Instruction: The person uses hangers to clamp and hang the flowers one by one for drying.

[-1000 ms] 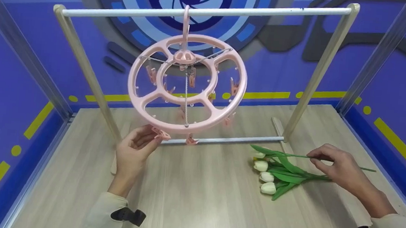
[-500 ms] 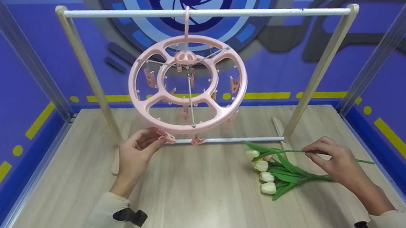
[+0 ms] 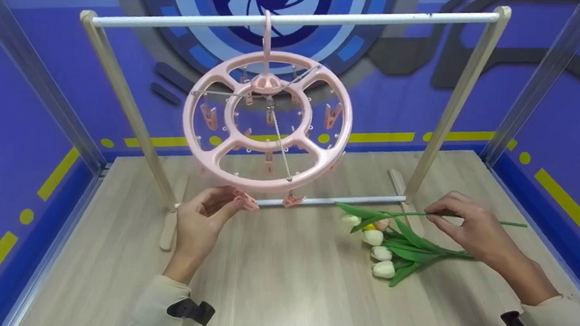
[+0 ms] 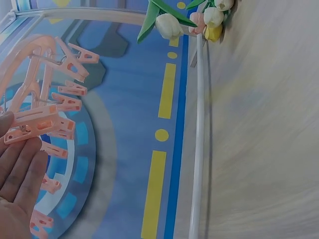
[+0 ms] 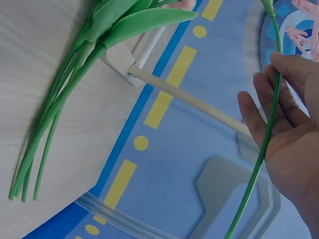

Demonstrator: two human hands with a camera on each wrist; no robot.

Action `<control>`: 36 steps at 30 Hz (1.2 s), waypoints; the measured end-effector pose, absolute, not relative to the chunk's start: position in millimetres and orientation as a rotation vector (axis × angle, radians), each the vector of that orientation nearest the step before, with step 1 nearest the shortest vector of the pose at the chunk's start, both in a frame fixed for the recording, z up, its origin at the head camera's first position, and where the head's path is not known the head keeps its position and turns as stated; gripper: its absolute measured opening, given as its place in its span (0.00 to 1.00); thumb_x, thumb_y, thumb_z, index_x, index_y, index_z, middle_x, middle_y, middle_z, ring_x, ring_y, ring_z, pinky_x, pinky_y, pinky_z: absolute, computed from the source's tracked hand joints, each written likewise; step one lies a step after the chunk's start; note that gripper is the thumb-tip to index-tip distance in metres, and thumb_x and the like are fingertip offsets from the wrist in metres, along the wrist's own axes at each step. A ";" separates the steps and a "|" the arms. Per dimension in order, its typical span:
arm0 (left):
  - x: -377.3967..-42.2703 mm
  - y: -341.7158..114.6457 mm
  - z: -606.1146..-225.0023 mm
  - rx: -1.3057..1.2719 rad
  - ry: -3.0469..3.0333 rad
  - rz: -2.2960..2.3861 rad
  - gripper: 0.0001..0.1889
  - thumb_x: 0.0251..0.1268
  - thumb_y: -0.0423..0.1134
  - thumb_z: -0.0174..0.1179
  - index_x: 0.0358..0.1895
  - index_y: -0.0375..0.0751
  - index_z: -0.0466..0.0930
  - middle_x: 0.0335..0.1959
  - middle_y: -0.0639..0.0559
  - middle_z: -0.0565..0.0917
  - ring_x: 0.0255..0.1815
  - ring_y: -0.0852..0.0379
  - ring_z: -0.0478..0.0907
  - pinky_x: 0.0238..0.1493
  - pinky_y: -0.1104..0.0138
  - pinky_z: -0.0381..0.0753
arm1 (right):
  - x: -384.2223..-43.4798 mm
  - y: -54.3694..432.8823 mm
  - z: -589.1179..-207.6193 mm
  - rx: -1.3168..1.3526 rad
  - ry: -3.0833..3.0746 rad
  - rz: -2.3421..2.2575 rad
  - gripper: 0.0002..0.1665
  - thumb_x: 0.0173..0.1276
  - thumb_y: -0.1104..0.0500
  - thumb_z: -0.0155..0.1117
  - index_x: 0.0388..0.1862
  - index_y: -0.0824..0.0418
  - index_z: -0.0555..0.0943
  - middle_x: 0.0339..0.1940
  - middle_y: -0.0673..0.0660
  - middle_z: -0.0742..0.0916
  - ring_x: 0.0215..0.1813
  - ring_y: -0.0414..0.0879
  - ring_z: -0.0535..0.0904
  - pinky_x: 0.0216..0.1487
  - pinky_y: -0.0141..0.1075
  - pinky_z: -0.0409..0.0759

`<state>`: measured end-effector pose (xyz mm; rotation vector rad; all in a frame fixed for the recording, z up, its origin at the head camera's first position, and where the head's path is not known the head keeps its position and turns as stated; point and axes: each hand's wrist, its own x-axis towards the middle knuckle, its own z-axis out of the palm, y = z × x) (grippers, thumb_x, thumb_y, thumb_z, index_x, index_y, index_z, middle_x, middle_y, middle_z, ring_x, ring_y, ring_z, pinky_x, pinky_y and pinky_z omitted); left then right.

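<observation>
A round pink clip hanger hangs by its hook, with several pink clothespins dangling around it. At its near rim my left hand pinches one clothespin between thumb and fingers; in the left wrist view this clothespin lies across the fingertips. My right hand pinches the green stem of a white tulip, held above the other tulips with its head pointing left. In the right wrist view the stem crosses the palm under the thumb.
A rack with a white top bar and wooden legs carries the hanger. Its lower white bar runs behind the hands. Several tulips, white, pink and yellow, lie on the wooden table. Purple panels stand around it.
The hanger has turned slightly, and my left hand with its clothespin has shifted right. My right hand has carried the tulip left, toward the hanger, past the bunch.
</observation>
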<state>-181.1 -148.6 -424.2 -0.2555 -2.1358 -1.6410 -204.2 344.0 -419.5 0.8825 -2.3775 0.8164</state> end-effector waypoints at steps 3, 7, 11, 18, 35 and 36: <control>-182.2 -146.5 -424.3 -0.293 -2.117 -1.644 0.14 0.66 0.37 0.76 0.53 0.39 0.89 0.46 0.53 0.91 0.49 0.57 0.88 0.53 0.67 0.87 | -203.3 340.5 -416.9 0.901 -2.379 0.810 0.22 0.54 0.79 0.80 0.42 0.57 0.90 0.39 0.46 0.88 0.42 0.40 0.88 0.49 0.17 0.80; -182.7 -142.5 -424.0 -0.347 -2.095 -1.661 0.13 0.66 0.35 0.76 0.51 0.38 0.90 0.45 0.53 0.92 0.48 0.56 0.89 0.51 0.66 0.88 | -202.0 337.1 -413.4 0.944 -2.361 0.815 0.23 0.53 0.79 0.80 0.41 0.56 0.90 0.40 0.47 0.88 0.41 0.41 0.87 0.49 0.17 0.80; -183.2 -138.4 -423.0 -0.378 -2.087 -1.675 0.13 0.66 0.34 0.76 0.51 0.38 0.90 0.45 0.53 0.92 0.49 0.54 0.89 0.51 0.65 0.89 | -202.3 334.6 -409.7 0.963 -2.358 0.795 0.24 0.53 0.79 0.80 0.41 0.55 0.90 0.40 0.47 0.88 0.41 0.40 0.86 0.48 0.17 0.79; -183.9 -133.6 -423.7 -0.416 -2.071 -1.685 0.12 0.66 0.34 0.76 0.51 0.39 0.90 0.45 0.53 0.92 0.48 0.54 0.89 0.51 0.64 0.89 | -206.1 327.2 -402.4 1.004 -2.345 0.777 0.25 0.53 0.80 0.80 0.41 0.53 0.91 0.39 0.45 0.87 0.39 0.39 0.84 0.44 0.18 0.79; -181.7 -121.8 -422.2 -0.444 -2.073 -1.718 0.11 0.67 0.34 0.75 0.50 0.39 0.90 0.44 0.54 0.92 0.48 0.54 0.90 0.49 0.65 0.89 | -208.3 298.4 -390.0 1.071 -2.353 0.778 0.22 0.53 0.79 0.81 0.41 0.57 0.89 0.40 0.47 0.88 0.40 0.42 0.87 0.44 0.18 0.80; -181.6 -120.5 -422.1 -0.447 -2.074 -1.721 0.12 0.67 0.34 0.75 0.51 0.39 0.90 0.45 0.54 0.92 0.48 0.54 0.90 0.49 0.65 0.89 | -208.2 297.2 -389.6 1.075 -2.353 0.779 0.22 0.53 0.79 0.81 0.40 0.57 0.89 0.40 0.47 0.88 0.40 0.42 0.87 0.44 0.18 0.80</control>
